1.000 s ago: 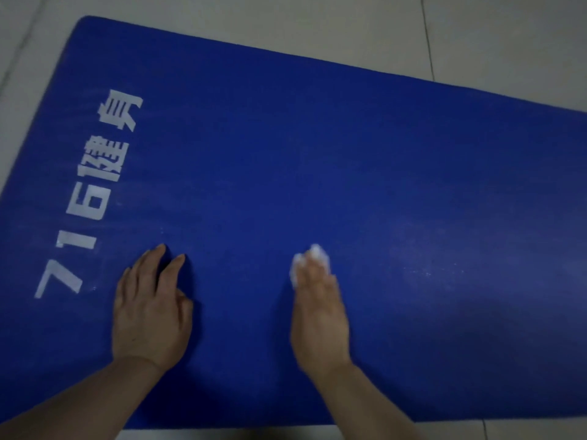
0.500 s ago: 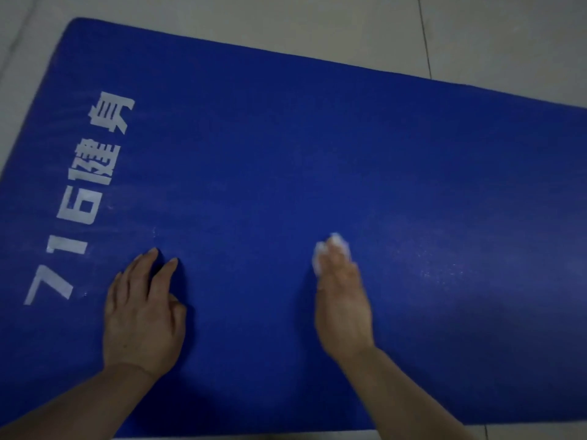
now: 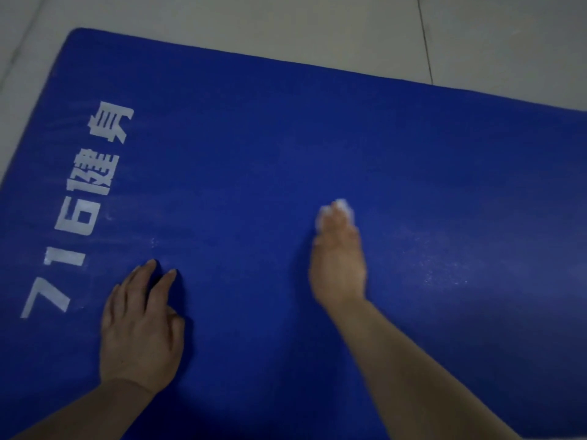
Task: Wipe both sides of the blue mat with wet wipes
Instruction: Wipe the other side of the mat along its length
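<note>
Right hand [image 3: 338,258] flat on blue mat [image 3: 286,160], fingers straight, pressing white wet wipe [image 3: 340,208] under fingertips. Left hand [image 3: 139,328] palm-down, fingers relaxed, braced on mat near white lettering [image 3: 82,211]. Mat lies flat on floor [image 3: 286,23], long axis left-right, short end at left. Pale tiles, dark grout line; dim light.

floor [image 3: 286,23] | pale tiles | dark grout line [image 3: 425,42]
</note>
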Motion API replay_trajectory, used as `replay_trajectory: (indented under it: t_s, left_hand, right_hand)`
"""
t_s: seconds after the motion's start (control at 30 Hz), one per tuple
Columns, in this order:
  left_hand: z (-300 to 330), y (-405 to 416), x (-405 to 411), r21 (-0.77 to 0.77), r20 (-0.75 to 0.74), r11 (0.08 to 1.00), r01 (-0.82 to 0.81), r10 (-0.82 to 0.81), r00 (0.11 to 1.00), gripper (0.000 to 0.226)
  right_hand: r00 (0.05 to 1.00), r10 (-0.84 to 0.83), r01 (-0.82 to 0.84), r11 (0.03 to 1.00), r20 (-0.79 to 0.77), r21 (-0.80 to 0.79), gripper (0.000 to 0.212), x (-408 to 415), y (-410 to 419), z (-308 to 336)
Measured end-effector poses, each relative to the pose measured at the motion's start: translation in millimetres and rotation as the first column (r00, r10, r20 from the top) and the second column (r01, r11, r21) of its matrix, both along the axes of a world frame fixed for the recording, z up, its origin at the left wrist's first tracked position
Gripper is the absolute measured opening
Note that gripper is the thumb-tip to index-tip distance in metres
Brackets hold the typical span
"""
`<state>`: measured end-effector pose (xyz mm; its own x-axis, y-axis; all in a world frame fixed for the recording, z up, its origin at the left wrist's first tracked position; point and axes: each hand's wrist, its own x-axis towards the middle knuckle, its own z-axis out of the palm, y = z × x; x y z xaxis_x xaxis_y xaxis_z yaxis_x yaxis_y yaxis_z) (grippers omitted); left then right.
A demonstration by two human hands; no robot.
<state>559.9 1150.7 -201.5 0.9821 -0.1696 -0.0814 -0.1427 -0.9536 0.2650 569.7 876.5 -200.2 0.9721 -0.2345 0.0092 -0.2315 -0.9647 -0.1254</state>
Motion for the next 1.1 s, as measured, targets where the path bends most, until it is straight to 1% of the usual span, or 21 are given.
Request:
replay_trajectory:
  t_s: [0.07, 0.13, 0.17, 0.23, 0.27, 0.3, 0.37, 0.4, 0.43, 0.5, 0.53, 0.57, 0.6, 0.67, 0.73, 0.8, 0.83, 0.93, 0.97, 1.03, 1.1]
  left_hand:
    - [-1.0, -0.8, -0.5, 0.000, 0.020, 1.000, 0.002, -0.002, 1.000, 0.061]
    - [-2.5, -0.4, -0.7, -0.002, 0.028, 1.000, 0.001, -0.001, 1.000, 0.061]
    - [-3.2, 0.1, -0.7, -0.003, 0.030, 1.000, 0.001, -0.001, 1.000, 0.061]
    - [-4.1, 0.0, -1.2, -0.006, 0.038, 1.000, 0.005, -0.004, 0.999, 0.061]
    - [-4.1, -0.2, -1.4, -0.007, 0.042, 1.000, 0.006, -0.005, 0.999, 0.060]
    - [-4.2, -0.2, -1.9, -0.006, 0.043, 1.000, 0.007, -0.006, 0.999, 0.060]
    - [-3.4, 0.8, -1.6, 0.001, 0.036, 1.000, 0.006, -0.006, 0.999, 0.061]
    - [-3.1, 1.1, -1.0, 0.001, 0.032, 1.000, 0.003, -0.003, 0.999, 0.061]
    - [-2.6, 0.7, -0.5, -0.002, 0.030, 1.000, 0.002, -0.002, 1.000, 0.061]
    - [-1.4, -0.2, -0.4, -0.008, 0.029, 1.000, 0.009, -0.008, 1.000, 0.061]
    - [-1.4, 0.0, -0.8, -0.008, 0.029, 1.000, 0.014, -0.014, 0.999, 0.060]
    - [-1.3, 0.5, -1.7, -0.001, 0.027, 1.000, 0.021, -0.020, 0.999, 0.057]
    - [0.0, 0.0, -1.6, 0.006, 0.029, 1.000, 0.019, -0.019, 0.999, 0.051]
    - [5.3, -7.2, 7.4, -0.033, 0.034, 0.999, -0.038, 0.039, 0.999, 0.037]
    - [13.2, -26.2, 30.3, -0.137, 0.043, 0.990, -0.044, 0.050, 0.998, 0.038]
    - [15.2, -54.7, 59.5, -0.228, 0.093, 0.971, 0.077, -0.057, 0.994, 0.039]
    - [12.8, -69.0, 71.7, -0.236, 0.111, 0.960, 0.151, -0.128, 0.986, 0.041]
    - [-1.7, -92.4, 89.1, -0.139, 0.114, 0.936, 0.324, -0.310, 0.944, 0.050]
    - [-5.4, -93.7, 89.6, -0.099, 0.103, 0.933, 0.345, -0.336, 0.936, 0.050]
    - [-8.4, -93.1, 89.2, -0.063, 0.101, 0.938, 0.342, -0.335, 0.937, 0.046]
    - [-7.2, -93.4, 88.8, -0.054, 0.083, 0.942, 0.330, -0.325, 0.942, 0.048]
  right_hand:
    - [0.959, -0.280, 0.279, 0.960, -0.050, -0.012, 0.052, 5.3, -51.6, 5.9]
    - [0.893, -0.444, 0.446, 0.895, -0.076, 0.016, 0.049, 9.9, -72.9, 9.1]
    - [0.879, -0.469, 0.472, 0.881, -0.082, 0.024, 0.050, 14.3, -69.0, 7.6]
    - [0.926, -0.367, 0.371, 0.928, -0.092, 0.028, 0.055, 22.8, -38.2, 4.7]
    - [0.958, -0.267, 0.272, 0.962, -0.101, 0.038, 0.058, 24.4, -14.7, 3.3]
    - [0.988, -0.123, 0.127, 0.991, -0.094, 0.044, 0.061, 23.3, 11.2, 0.5]
    - [0.987, 0.117, -0.107, 0.990, -0.107, 0.089, 0.061, 14.6, 53.4, 0.8]
    - [0.972, 0.198, -0.188, 0.978, -0.123, 0.088, 0.059, 12.9, 58.0, 0.9]
    - [0.967, 0.208, -0.201, 0.978, -0.146, 0.065, 0.057, 13.0, 51.2, 2.6]
    - [0.986, 0.067, -0.073, 0.997, -0.150, -0.038, 0.056, 13.5, 13.2, -5.2]
    - [0.987, -0.075, 0.069, 0.997, -0.143, -0.047, 0.056, 15.9, -6.5, -4.9]
    - [0.967, -0.226, 0.227, 0.974, -0.119, -0.001, 0.055, 17.6, -21.8, -1.2]
    - [0.948, -0.294, 0.303, 0.951, -0.124, 0.057, 0.054, 16.6, -28.6, 2.6]
    - [0.950, -0.284, 0.300, 0.944, -0.126, 0.138, 0.055, 18.3, -27.6, 10.4]
    - [0.957, -0.259, 0.280, 0.944, -0.132, 0.175, 0.055, 21.0, -21.8, 9.4]
    - [0.952, -0.276, 0.297, 0.938, -0.134, 0.180, 0.055, 23.4, -20.4, 6.7]
    - [0.953, -0.274, 0.293, 0.941, -0.127, 0.170, 0.055, 22.7, -21.9, 5.1]
    - [0.969, -0.225, 0.238, 0.960, -0.102, 0.150, 0.052, 16.3, -31.5, 3.4]
    - [0.963, -0.253, 0.264, 0.952, -0.088, 0.157, 0.051, 14.0, -38.9, 4.9]
    - [0.915, -0.395, 0.403, 0.898, -0.077, 0.178, 0.052, 14.9, -57.8, 6.9]
    - [0.878, -0.471, 0.478, 0.872, -0.083, 0.110, 0.056, 22.0, -67.0, 4.1]
